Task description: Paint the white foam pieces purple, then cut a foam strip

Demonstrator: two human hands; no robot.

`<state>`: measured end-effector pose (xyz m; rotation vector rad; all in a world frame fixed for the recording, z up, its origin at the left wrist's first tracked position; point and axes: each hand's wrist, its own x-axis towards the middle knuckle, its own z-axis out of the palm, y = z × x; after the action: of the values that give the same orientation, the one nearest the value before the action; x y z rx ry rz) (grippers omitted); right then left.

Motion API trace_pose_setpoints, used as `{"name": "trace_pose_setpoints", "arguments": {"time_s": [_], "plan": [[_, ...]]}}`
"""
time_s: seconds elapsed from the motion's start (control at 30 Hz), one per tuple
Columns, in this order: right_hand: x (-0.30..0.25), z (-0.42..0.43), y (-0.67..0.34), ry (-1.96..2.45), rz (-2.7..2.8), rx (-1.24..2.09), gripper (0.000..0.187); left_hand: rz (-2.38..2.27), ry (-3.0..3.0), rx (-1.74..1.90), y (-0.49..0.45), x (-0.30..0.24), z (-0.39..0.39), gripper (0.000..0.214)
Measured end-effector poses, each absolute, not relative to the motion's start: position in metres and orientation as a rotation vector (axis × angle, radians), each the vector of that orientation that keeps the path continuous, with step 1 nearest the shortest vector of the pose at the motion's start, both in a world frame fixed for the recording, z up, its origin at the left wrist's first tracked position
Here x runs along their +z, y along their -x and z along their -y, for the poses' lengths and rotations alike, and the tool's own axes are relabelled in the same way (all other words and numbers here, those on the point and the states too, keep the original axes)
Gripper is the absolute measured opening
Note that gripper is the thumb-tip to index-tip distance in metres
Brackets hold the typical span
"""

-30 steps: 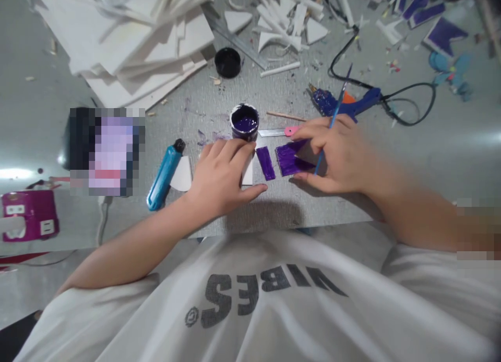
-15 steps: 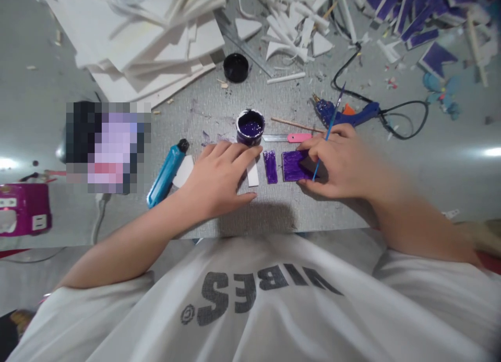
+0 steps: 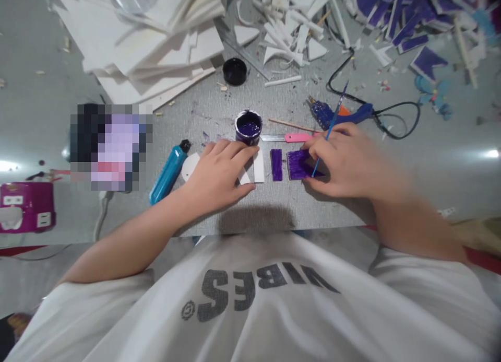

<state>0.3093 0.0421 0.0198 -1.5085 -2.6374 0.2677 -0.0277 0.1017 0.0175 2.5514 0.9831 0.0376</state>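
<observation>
My left hand [image 3: 217,171] lies palm down with fingers apart over white foam-like pieces. A narrow white strip [image 3: 259,166] shows beside its fingertips, and a rounded white piece [image 3: 190,166] peeks out on its left. Between my hands lies a purple-painted strip [image 3: 276,165]. My right hand [image 3: 344,158] keeps a thin blue paintbrush [image 3: 334,120] pinched, bristles pointing up and away. Its fingertips also rest on a purple-painted panel [image 3: 297,165] with a dark pointed end partly under the hand. An open jar of purple paint [image 3: 249,127] stands just beyond the left fingertips.
A pink-handled knife [image 3: 296,137], a wooden stick [image 3: 291,125] and a blue glue gun [image 3: 340,113] lie beyond my right hand. A blue cutter [image 3: 168,174] is on the left. White sheets [image 3: 156,54], white scraps [image 3: 291,33] and purple pieces [image 3: 415,17] fill the back.
The white strip and the purple strip have slid slightly right, along with the panel under my right hand. More of the white pieces shows around my left hand. The view has shifted a little.
</observation>
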Motion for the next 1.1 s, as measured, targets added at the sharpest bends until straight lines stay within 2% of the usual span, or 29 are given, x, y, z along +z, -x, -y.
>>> {"name": "trace_pose_setpoints", "arguments": {"time_s": [0.23, 0.33, 0.43, 0.6, 0.67, 0.77, 0.87, 0.97, 1.1], "plan": [[0.032, -0.045, -0.304, 1.464, 2.68, 0.249, 0.035, -0.866, -2.543, 0.042, 0.031, 0.018, -0.105, 0.07], [0.034, -0.044, -0.305, 1.43, 2.592, 0.324, 0.027, -0.825, -2.548, 0.056, 0.033, 0.018, -0.105, 0.069], [0.027, -0.045, -0.307, 1.396, 2.456, 0.372, 0.024, -0.777, -2.577, 0.098, 0.034, 0.015, -0.105, 0.061], [0.001, -0.054, -0.311, 1.264, 2.192, 0.269, 0.034, -0.746, -2.741, 0.289, 0.026, 0.013, -0.094, 0.036], [-0.01, -0.059, -0.314, 1.185, 2.109, 0.222, 0.034, -0.672, -2.866, 0.321, 0.021, 0.013, -0.084, 0.035], [-0.024, -0.069, -0.317, 1.01, 2.074, 0.205, 0.035, -0.586, -3.005, 0.273, 0.013, 0.013, -0.065, 0.04], [-0.031, -0.077, -0.318, 0.976, 2.053, 0.171, 0.046, -0.655, -3.082, 0.225, 0.009, 0.012, -0.044, 0.048], [-0.024, -0.08, -0.316, 0.999, 2.008, 0.087, 0.056, -0.626, -3.175, 0.219, 0.008, 0.011, -0.024, 0.071], [0.005, -0.074, -0.307, 1.036, 2.027, 0.052, 0.059, -0.632, -3.267, 0.069, 0.006, 0.011, -0.001, 0.097]]}}
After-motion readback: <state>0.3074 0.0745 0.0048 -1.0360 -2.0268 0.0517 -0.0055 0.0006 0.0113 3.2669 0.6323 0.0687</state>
